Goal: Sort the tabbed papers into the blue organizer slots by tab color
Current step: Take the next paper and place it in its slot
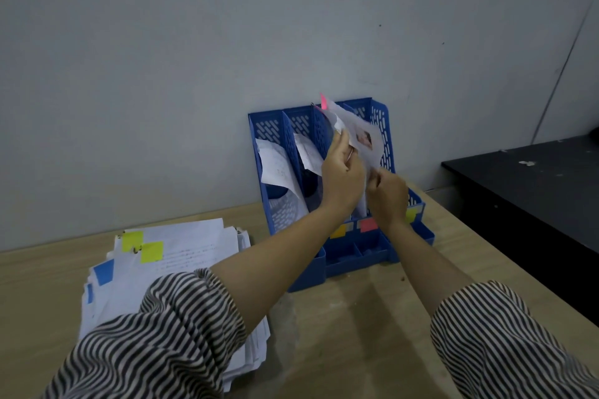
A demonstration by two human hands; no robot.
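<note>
Stack of tabbed papers [181, 256] sits left on the wooden table [340, 334], yellow and blue tabs showing. Blue organizer [382, 126] stands against the wall; its two left slots each hold curled sheets. Left hand [342, 178] grips the pink-tabbed paper [359, 131] at its lower left edge, fingers curled around it, sheet tilted above the right-hand slots. Right hand [387, 194] pinches the same sheet's lower edge, fingers curled tight. Black surface [534, 185] far right.
</note>
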